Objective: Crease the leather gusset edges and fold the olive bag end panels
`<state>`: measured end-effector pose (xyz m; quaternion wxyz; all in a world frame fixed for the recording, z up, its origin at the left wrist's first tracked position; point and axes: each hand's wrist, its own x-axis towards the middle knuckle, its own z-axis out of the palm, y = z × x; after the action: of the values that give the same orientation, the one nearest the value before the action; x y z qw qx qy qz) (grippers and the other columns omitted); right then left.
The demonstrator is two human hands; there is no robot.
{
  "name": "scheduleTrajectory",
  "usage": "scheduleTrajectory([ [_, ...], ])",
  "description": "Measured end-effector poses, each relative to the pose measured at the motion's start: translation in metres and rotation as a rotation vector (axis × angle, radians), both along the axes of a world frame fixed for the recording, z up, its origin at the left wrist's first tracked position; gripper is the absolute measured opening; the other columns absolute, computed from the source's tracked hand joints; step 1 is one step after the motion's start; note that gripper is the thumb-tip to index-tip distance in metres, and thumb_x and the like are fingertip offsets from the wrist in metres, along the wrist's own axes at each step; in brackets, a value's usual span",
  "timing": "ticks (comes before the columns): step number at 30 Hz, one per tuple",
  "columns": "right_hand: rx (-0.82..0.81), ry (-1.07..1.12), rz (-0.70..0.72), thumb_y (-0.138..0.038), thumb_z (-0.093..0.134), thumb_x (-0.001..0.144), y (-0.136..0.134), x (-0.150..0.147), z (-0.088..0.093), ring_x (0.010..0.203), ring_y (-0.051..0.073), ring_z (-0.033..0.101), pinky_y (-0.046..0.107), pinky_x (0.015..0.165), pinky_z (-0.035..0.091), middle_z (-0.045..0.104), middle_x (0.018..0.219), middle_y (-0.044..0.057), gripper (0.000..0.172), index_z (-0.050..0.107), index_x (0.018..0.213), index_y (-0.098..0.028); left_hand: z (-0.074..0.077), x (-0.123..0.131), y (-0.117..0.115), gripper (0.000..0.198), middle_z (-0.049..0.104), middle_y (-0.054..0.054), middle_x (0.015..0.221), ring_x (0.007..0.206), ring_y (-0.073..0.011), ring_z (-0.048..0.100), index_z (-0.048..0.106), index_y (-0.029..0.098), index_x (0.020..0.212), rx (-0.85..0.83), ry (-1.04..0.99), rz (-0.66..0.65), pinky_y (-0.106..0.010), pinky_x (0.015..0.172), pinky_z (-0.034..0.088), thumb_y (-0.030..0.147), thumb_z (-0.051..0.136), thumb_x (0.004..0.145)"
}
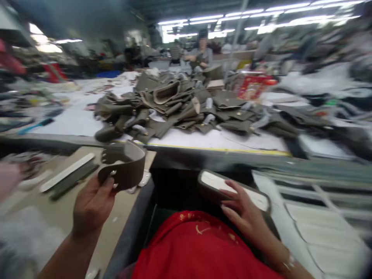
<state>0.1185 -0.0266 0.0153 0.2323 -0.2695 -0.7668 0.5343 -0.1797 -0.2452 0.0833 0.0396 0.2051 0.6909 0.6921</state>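
Note:
My left hand [94, 203] pinches the near end of a curved olive-grey strap [130, 170] between thumb and fingers. The strap bends into a loop, and small metal studs show at its ends. Low in the middle right, my right hand [242, 209] lies with stretched, parted fingers over a long piece with a white face and dark rim [209, 180]. Its fingertips are at the white face; whether they press on it I cannot tell. Part of that piece is hidden under the hand and forearm.
A heap of olive-grey sewn pieces [180, 104] covers the white-topped table ahead. On the board [122, 228] at left lie a white strip [68, 172] and a dark strip [74, 180]. Pale panels [322, 232] are at right. A person [200, 54] is beyond the table.

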Motion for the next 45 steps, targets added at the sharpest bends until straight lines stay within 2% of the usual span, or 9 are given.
scheduleTrajectory([
  [2,-0.269,0.092,-0.003,-0.047,0.056,0.083,-0.006,0.002,-0.002,0.114,0.026,0.053,0.039,0.082,0.054,0.029,0.144,0.013,0.065,0.024,0.138,-0.031,-0.010,0.034,0.039,0.040,0.067,-0.005,0.100,0.092,-0.0227,0.063,0.063,0.023,0.111,0.076,-0.256,-0.298,-0.034,0.078,0.055,0.037,0.066,0.074],
  [6,-0.587,0.085,-0.178,-0.051,0.050,0.085,-0.009,0.031,-0.010,0.077,0.015,0.064,0.029,0.063,0.052,0.057,0.108,0.009,0.046,0.044,0.120,-0.022,-0.042,0.083,0.093,0.047,0.068,-0.006,0.098,0.085,-0.0216,0.065,0.062,0.020,0.113,-0.036,-0.643,-0.623,-0.030,0.071,0.056,0.036,0.072,0.070],
  [10,-0.538,0.007,-0.391,-0.053,0.052,0.083,-0.010,0.073,-0.021,0.053,0.007,0.051,0.022,0.047,0.042,0.053,0.085,-0.001,0.049,0.043,0.119,-0.022,-0.055,0.102,0.115,0.045,0.069,-0.007,0.092,0.079,-0.0217,0.066,0.065,0.019,0.106,-0.133,-0.825,-0.732,-0.028,0.063,0.056,0.033,0.077,0.065],
  [13,-0.589,-0.019,-0.343,-0.056,0.046,0.086,-0.004,0.090,-0.026,0.050,0.007,0.044,0.021,0.045,0.035,0.050,0.075,-0.003,0.044,0.048,0.112,-0.020,-0.051,0.106,0.130,0.037,0.069,-0.007,0.085,0.076,-0.0242,0.066,0.067,0.020,0.095,-0.186,-0.880,-0.750,-0.030,0.059,0.056,0.034,0.077,0.062],
  [18,-0.631,0.014,-0.136,-0.057,0.046,0.086,0.014,0.102,-0.024,0.045,0.006,0.032,0.021,0.044,0.024,0.039,0.052,-0.006,0.043,0.055,0.080,-0.016,-0.052,0.110,0.164,0.040,0.069,-0.007,0.083,0.074,-0.0247,0.066,0.068,0.022,0.093,-0.232,-0.842,-0.749,-0.033,0.061,0.055,0.039,0.078,0.058],
  [26,-0.538,-0.105,-0.516,-0.050,0.054,0.080,0.062,0.108,-0.026,0.035,0.006,0.033,0.019,0.037,0.022,0.039,0.046,-0.010,0.031,0.045,0.077,-0.020,-0.095,0.092,0.203,0.044,0.070,-0.004,0.089,0.079,-0.0186,0.062,0.069,0.015,0.097,-0.488,-0.378,-0.794,-0.025,0.071,0.050,0.043,0.075,0.063],
  [29,-0.501,-0.167,-0.527,-0.046,0.051,0.082,0.074,0.105,-0.035,0.034,0.006,0.039,0.019,0.037,0.026,0.044,0.048,-0.009,0.028,0.045,0.074,-0.020,-0.106,0.085,0.217,0.043,0.070,-0.002,0.089,0.083,-0.0185,0.062,0.067,0.016,0.101,-0.598,-0.203,-0.828,-0.024,0.073,0.048,0.044,0.071,0.068],
  [34,-0.455,-0.239,-0.518,-0.044,0.047,0.085,0.082,0.105,-0.046,0.034,0.006,0.038,0.019,0.036,0.027,0.044,0.047,-0.008,0.028,0.046,0.071,-0.020,-0.111,0.084,0.233,0.049,0.070,-0.004,0.094,0.085,-0.0206,0.064,0.064,0.016,0.105,-0.628,-0.191,-0.832,-0.025,0.071,0.050,0.047,0.070,0.068],
  [45,-0.382,-0.376,-0.497,-0.045,0.049,0.085,0.094,0.109,-0.048,0.035,0.007,0.041,0.019,0.034,0.027,0.045,0.047,-0.007,0.029,0.048,0.069,-0.020,-0.118,0.077,0.236,0.056,0.068,-0.007,0.091,0.083,-0.0232,0.064,0.060,0.015,0.107,-0.775,-0.046,-0.816,-0.032,0.074,0.052,0.053,0.068,0.066],
])
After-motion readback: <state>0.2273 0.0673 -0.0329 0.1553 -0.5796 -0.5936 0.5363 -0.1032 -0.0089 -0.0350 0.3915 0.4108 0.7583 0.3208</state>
